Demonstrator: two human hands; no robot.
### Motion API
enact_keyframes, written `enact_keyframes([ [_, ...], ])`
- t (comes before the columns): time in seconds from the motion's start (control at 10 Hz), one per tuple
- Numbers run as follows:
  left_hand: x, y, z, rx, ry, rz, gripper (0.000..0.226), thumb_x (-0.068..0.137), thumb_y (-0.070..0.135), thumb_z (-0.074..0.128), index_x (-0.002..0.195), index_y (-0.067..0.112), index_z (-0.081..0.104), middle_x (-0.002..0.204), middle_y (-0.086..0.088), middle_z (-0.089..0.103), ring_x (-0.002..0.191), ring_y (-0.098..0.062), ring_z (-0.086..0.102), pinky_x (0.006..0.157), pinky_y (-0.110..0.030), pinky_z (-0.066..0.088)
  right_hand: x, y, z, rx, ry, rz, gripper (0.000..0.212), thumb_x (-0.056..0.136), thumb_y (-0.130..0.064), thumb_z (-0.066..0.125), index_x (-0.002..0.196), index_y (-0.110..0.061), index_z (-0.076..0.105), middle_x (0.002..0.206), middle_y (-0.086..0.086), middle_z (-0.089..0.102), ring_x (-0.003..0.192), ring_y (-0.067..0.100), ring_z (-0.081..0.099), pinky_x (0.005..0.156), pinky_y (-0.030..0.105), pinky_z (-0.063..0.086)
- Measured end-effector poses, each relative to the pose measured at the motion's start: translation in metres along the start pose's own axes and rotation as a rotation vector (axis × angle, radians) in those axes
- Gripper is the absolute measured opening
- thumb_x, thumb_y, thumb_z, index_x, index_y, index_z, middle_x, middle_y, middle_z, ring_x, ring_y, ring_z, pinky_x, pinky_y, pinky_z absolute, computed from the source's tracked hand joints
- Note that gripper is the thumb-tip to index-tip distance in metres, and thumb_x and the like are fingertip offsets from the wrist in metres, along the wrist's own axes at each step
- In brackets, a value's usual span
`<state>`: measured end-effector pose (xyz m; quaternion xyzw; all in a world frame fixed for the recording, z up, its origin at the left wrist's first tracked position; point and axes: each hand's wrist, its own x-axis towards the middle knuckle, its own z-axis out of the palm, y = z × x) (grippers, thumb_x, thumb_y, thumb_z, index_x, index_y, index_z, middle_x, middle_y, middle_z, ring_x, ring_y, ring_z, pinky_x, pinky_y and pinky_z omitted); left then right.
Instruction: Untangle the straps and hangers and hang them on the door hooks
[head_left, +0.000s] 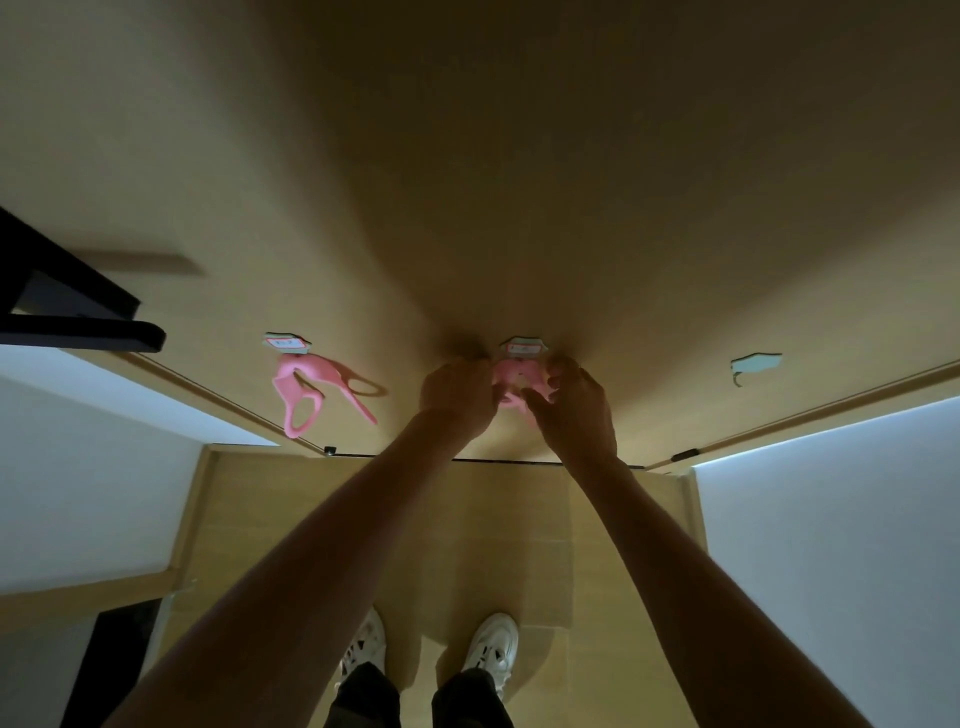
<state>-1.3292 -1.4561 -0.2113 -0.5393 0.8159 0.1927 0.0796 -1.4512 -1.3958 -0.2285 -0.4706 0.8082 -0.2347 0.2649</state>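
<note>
A tan wooden door (519, 182) fills the upper view and carries three pale stick-on hooks. From the left hook (285, 343) hangs a pink strap hanger (311, 389) with loops dangling. At the middle hook (522, 347) both hands hold a second pink strap hanger (519, 379). My left hand (457, 395) grips its left side and my right hand (576, 402) its right side. My fingers hide most of this strap. The right hook (756, 364) carries nothing.
A black door handle (78, 312) juts out at the left. White walls (831, 545) flank the door on both sides. Below lie a wooden floor (467, 545) and my white shoes (493, 647).
</note>
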Motion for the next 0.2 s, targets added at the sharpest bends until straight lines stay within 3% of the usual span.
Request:
enact_keyframes([
  [0.2,-0.0146,-0.0075,-0.0131,-0.072,-0.03,-0.026,0.047,0.096,0.035,0.041,0.134,0.007,0.036,0.119,-0.016,0.058,0.109,-0.032,0.057,0.088,-0.04,0.049,-0.0126,-0.0118,-0.0079,-0.102,0.014,-0.044,0.028,0.09,-0.02,0.056,0.115,-0.008,0.055,0.114,0.012,0.059,0.102,0.029,0.06,0.085,0.043,0.053],
])
